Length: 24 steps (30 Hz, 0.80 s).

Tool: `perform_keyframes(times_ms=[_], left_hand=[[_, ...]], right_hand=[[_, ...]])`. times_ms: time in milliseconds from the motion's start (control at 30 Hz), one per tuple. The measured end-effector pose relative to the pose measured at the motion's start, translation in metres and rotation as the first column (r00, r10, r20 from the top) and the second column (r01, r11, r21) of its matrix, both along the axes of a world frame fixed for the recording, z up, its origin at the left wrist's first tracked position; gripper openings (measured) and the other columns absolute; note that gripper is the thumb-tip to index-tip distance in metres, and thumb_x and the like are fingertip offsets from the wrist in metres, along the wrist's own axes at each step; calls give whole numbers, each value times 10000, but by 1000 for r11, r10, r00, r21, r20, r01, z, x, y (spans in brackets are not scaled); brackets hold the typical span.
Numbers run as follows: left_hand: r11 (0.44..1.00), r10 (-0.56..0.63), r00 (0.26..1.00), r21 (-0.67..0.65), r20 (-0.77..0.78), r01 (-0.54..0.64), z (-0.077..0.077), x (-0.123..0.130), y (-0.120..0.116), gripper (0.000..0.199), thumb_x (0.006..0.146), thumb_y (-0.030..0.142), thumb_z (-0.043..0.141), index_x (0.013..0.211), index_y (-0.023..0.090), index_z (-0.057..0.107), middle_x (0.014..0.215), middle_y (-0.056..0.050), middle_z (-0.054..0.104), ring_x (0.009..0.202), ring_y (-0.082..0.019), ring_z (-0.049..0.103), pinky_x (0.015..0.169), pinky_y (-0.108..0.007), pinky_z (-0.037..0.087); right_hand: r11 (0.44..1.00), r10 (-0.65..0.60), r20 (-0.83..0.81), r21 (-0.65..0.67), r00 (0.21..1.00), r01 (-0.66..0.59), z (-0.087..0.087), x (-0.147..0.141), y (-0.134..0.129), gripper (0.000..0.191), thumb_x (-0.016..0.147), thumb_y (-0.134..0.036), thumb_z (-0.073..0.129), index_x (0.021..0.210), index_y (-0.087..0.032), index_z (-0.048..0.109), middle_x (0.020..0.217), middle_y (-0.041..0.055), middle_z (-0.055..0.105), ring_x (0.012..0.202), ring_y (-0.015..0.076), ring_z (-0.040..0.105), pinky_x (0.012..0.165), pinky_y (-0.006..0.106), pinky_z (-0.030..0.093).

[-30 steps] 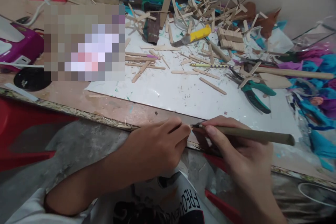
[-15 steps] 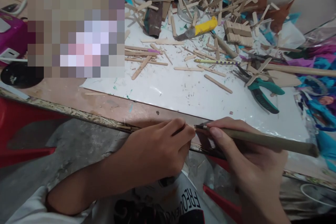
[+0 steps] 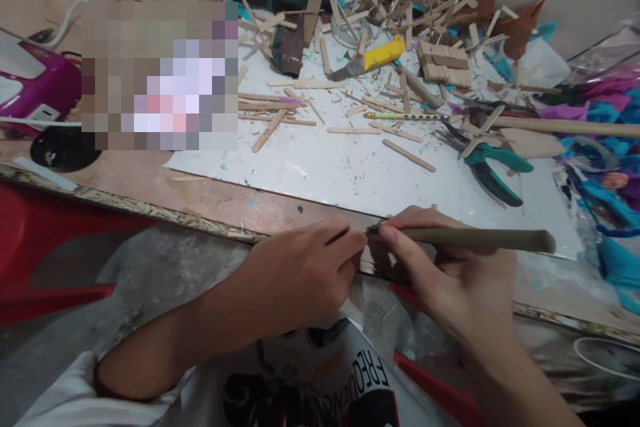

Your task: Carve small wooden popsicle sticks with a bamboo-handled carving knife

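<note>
My right hand (image 3: pixel 450 250) is closed around a carving tool with a long, round, olive-brown handle (image 3: pixel 490 239). Its short dark tip points left and meets the fingertips of my left hand (image 3: pixel 315 267). Those fingers are pinched together over the table's front edge; whatever lies between them is hidden. Beyond my hands a white sheet (image 3: pixel 320 167) covers part of the table. On it lie several loose craft sticks (image 3: pixel 409 155) and wood shavings. Green-handled pliers (image 3: pixel 493 170) rest to the right, their jaws among sticks.
At the back lie a yellow-handled knife (image 3: pixel 383 53), a bundle of craft sticks (image 3: pixel 445 63) and a heap of sticks (image 3: pixel 400 3). A purple device (image 3: pixel 45 90) and a black round object (image 3: pixel 65 147) sit left, beside a blurred-out patch. Red plastic seats (image 3: pixel 45 240) stand below the edge.
The tool's handle has swung to lie flatter, and my right hand has shifted left and up with it. My left hand keeps its pinch. The whole view has shifted slightly.
</note>
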<state>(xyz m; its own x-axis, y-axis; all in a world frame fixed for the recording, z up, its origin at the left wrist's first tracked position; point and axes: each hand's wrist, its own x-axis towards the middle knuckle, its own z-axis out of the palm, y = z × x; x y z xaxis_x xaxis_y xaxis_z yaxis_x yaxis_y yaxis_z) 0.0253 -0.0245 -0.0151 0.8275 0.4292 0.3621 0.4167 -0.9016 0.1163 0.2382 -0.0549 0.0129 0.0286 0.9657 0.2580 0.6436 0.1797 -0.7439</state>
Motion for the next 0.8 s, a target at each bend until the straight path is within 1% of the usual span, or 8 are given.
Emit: perform_keyframes(times_ms=[133,200,300,400,467,533,633,800], left_hand=[[999,-27,999,19,-19,27,-2,0,1,230,1082,172,548,1205,59,706,1197,-112,692,1103,-235,652,915,-375,628],[999,-32,999,26,-17,33,-2,1,1,229,1082,165,547,1202,55,708,1219,-120,693,1117,-237,651,940,-373,617],[1000,-17,1000,6,-11,17,-1,0,0,240,1081,175,562,1230,59,709,1195,-98,698,1104,-236,658,881,-366,617],[1000,22,1000,-13,11,-22,3,0,-1,253,1078,185,572,1259,74,710,1123,-58,698,1045,-225,660,775,-370,608],[999,29,999,-22,21,-28,6,0,-1,252,1081,176,558,1252,81,717,1117,-49,702,1030,-218,654,746,-370,600],[999,14,1000,-41,8,-14,8,0,0,259,1088,172,531,1234,80,725,1152,-59,710,1059,-222,649,755,-365,603],[999,-8,1000,-44,-19,8,9,0,2,290,1092,160,488,1223,72,732,1211,-86,714,1114,-245,639,802,-369,611],[1000,4,1000,-26,2,-4,7,0,2,314,1092,152,470,1228,67,740,1219,-95,714,1139,-256,633,858,-376,611]], right_hand=[[999,41,38,15,998,-41,-4,1,-4,82,960,-191,738,901,-247,733,773,-23,726,671,113,663,600,231,533],[998,55,69,28,996,-57,-6,3,-6,74,958,-186,737,918,-248,735,792,-18,731,696,124,671,636,255,543],[999,12,57,39,998,-14,-7,3,-10,71,951,-194,748,931,-261,751,852,-6,757,751,149,693,678,287,557],[995,-91,16,41,996,90,-7,2,-12,76,948,-199,757,953,-274,768,894,-1,766,782,158,694,718,312,563],[990,-130,-11,53,991,131,-5,1,-14,91,941,-191,767,966,-278,771,906,-5,765,794,151,690,736,313,554],[993,-104,-14,54,995,104,-4,1,-14,118,932,-176,777,972,-287,775,905,-12,764,786,143,688,713,307,544],[998,-54,-4,19,999,54,-3,2,-15,156,924,-161,786,980,-307,780,910,-23,770,786,142,694,698,306,545],[993,-118,-32,-11,993,117,-4,1,-17,150,924,-180,798,960,-325,788,904,-42,769,782,124,681,709,296,538]])
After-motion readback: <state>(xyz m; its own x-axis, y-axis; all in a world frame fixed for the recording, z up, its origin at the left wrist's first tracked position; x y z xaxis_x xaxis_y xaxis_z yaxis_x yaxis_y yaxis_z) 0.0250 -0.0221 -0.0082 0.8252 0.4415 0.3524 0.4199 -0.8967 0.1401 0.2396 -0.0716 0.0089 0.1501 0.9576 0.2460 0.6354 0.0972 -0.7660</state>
